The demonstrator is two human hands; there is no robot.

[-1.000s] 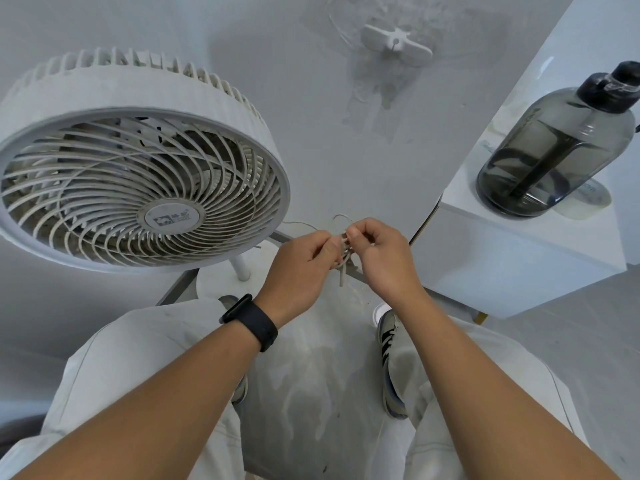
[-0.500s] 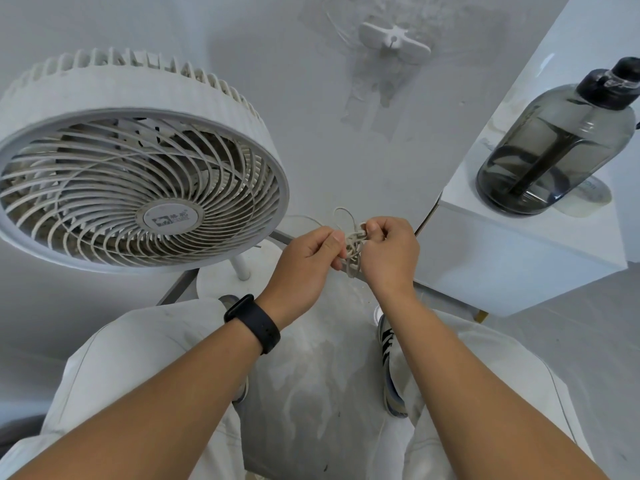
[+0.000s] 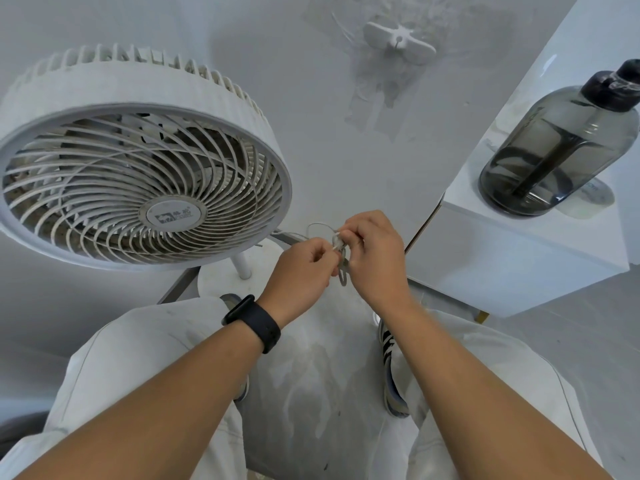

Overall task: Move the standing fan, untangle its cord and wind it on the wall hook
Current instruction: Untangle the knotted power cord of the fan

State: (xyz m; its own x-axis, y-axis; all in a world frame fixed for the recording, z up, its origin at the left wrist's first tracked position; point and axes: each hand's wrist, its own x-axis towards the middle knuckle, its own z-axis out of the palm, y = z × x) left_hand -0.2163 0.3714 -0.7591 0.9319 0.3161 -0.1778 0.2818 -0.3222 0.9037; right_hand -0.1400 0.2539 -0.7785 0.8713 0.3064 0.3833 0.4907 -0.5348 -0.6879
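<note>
While both hands, left hand [image 3: 304, 261] and right hand [image 3: 375, 251], are pinching the knotted cord [image 3: 341, 258], hard pulling is risking tightening it.

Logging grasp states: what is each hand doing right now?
Left hand: pinches the tangled thin white fan cord.
Right hand: pinches the same cord.

Soft even light, wide-angle edge distortion

The white standing fan [image 3: 138, 181], grille tilted upward, stands on its round base on the floor by the wall, its thin pale cord [image 3: 341, 251] bunched in a tangle below the white wall hook [image 3: 399, 43].
</note>
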